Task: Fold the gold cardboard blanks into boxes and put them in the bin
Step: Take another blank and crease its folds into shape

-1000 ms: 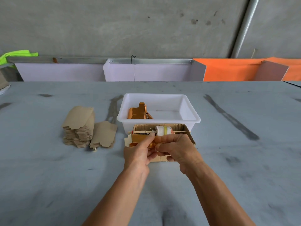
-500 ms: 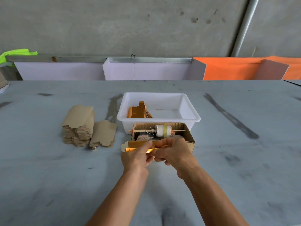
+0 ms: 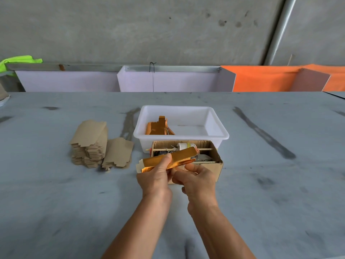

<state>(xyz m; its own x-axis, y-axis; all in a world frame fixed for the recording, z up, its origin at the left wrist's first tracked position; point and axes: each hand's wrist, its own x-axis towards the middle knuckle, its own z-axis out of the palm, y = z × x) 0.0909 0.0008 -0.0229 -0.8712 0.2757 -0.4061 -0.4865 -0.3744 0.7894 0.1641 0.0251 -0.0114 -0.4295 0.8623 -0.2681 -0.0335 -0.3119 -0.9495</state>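
From the head view, a gold cardboard blank (image 3: 169, 160) is held above the grey table (image 3: 261, 184), just in front of a brown cardboard box (image 3: 214, 166); it is pinched by the left hand (image 3: 155, 177), thumb on top and fingers curled beneath, while the curled fingers of the right hand (image 3: 197, 177) are set against its underside. Behind the brown box a white bin (image 3: 222, 132) is seen with folded gold boxes (image 3: 158, 127) in its left part; a stack of flat blanks (image 3: 89, 144) is left on the table to the left
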